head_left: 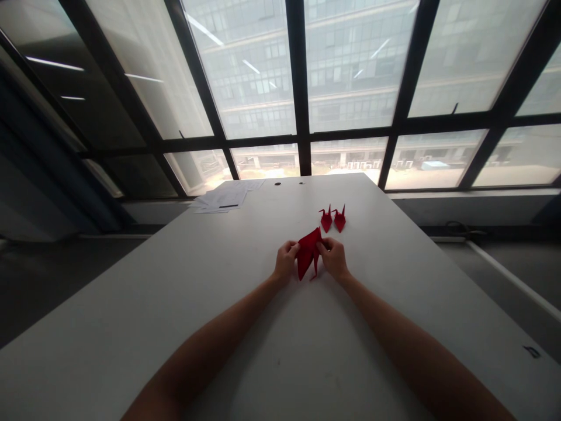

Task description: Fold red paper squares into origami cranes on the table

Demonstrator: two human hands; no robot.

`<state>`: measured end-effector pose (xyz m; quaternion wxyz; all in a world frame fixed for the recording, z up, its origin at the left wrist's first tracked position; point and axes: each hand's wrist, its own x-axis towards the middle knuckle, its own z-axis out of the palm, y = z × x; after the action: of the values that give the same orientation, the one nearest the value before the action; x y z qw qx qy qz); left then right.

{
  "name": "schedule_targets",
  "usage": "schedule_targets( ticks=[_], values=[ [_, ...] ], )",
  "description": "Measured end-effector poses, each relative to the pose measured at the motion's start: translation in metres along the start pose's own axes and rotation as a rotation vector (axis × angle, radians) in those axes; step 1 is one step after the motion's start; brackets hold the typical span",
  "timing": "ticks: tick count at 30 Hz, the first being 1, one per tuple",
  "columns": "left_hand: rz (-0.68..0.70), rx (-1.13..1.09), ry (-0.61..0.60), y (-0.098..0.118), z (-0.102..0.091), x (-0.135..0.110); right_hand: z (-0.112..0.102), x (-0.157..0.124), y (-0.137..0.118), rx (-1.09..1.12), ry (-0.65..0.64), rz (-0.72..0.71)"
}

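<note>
Red paper [308, 252], folded into a pointed shape, is held up between two bare hands above the middle of the desk [236, 263]. The left hand [286, 260] pinches its left side between thumb and fingers; the right hand [333, 257] pinches the right side in the same way. One broad point of the paper tips down toward the near edge, and beside it hangs a narrow strip with a bent end. The finer folds seem partly covered by the fingers, so I cannot tell how they lie. Both forearms reach in over the near part of the desk.

Just beyond the right hand, two red paper birds, a left bird [326, 221] and a right bird [339, 221], stand side by side, nearer the right edge than the left, their thin necks and tails pointing up. Toward the far left corner, loose white sheets [210, 200] overlap, with a dark pen [228, 206] lying on them. A dark round spot [277, 184] sits near the far edge, and a small dark mark [532, 351] lies close to the right edge. Past the far edge rise windows [258, 70] in black frames, with a blue curtain [56, 140] at the left.
</note>
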<state>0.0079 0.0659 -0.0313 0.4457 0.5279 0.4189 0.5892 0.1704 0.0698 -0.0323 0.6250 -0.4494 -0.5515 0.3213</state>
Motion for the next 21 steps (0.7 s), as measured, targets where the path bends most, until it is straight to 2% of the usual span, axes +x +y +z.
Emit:
schedule_targets(
  ticks=[4,8,10,13,16,18,21],
  values=[
    [-0.027,-0.011,0.028,-0.004,-0.002,0.003,0.0,0.0,-0.002,-0.021,-0.022,-0.01],
    [0.017,0.07,0.076,0.002,-0.001,0.001,-0.001,0.001,-0.001,-0.009,-0.035,0.017],
    [0.042,0.119,0.088,0.005,0.002,-0.002,-0.002,0.001,-0.002,-0.039,0.033,0.007],
    [0.079,0.183,0.114,0.009,0.004,-0.006,-0.003,-0.004,-0.009,-0.236,0.14,-0.139],
    [0.129,0.238,0.153,0.011,0.003,-0.007,0.0,-0.011,-0.017,-0.465,0.047,-0.282],
    [0.162,0.271,0.163,0.013,0.002,-0.008,0.003,-0.016,-0.021,-0.565,-0.035,-0.29],
    [0.203,0.315,0.159,0.016,0.003,-0.01,0.005,-0.018,-0.022,-0.647,-0.09,-0.23]
  ],
)
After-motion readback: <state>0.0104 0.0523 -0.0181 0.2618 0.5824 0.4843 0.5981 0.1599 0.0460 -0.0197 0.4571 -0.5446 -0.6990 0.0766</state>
